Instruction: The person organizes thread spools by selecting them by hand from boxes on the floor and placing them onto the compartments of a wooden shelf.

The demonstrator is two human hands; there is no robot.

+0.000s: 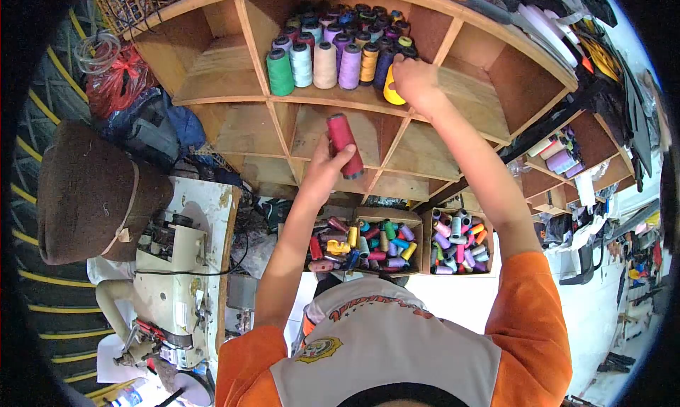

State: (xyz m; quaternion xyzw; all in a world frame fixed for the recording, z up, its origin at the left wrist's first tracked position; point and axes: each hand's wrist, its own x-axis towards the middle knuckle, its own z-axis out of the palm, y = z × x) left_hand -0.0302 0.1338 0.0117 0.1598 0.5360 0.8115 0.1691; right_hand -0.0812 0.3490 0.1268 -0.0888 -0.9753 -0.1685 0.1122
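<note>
My left hand [327, 169] is wrapped round a dark red thread spool [343, 141], held up tilted in front of the lower shelf compartments. At the right end of the front row of spools, my right hand [418, 82] grips a yellow thread spool [394, 92] by its upper part. Beside it in the upper middle compartment stand several upright spools, among them a green spool [280, 72], a beige spool [325, 65], a lilac spool [350, 67] and an orange-gold spool [368, 64]. Whether the yellow spool touches the shelf I cannot tell.
The wooden shelf [255, 53] has divided compartments. Below it stand a box of mixed spools [389, 216] and another spool box [426, 251]. A sewing machine [170, 279] sits at left, near a brown fabric roll [92, 194]. More spools [563, 162] lie in a right-hand shelf.
</note>
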